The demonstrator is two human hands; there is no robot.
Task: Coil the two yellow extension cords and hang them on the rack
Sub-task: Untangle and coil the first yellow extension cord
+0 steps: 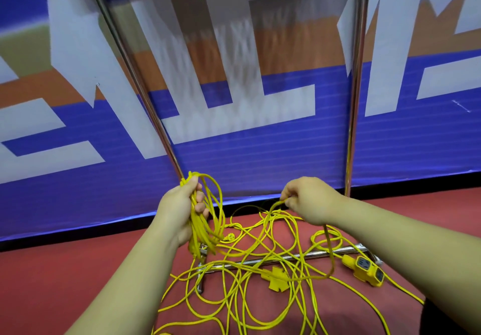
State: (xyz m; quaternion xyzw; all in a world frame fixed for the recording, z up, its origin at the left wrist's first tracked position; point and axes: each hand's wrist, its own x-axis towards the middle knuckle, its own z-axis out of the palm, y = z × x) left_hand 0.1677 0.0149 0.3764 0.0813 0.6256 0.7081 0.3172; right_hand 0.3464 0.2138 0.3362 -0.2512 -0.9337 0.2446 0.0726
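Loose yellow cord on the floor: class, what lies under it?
Under the loose yellow cord lie the rack's chrome base bars on the red floor. Crossing strands cover parts of the bars.

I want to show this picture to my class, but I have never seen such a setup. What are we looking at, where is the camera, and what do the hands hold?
No machine here: a person wears a camera on the head, so the single picture looks down at their own arms. The left hand grips a yellow coil. The right hand pinches a loose strand. The rest of the cord lies tangled on the red floor, with a socket block at the right. The shiny rack stands before a blue banner.
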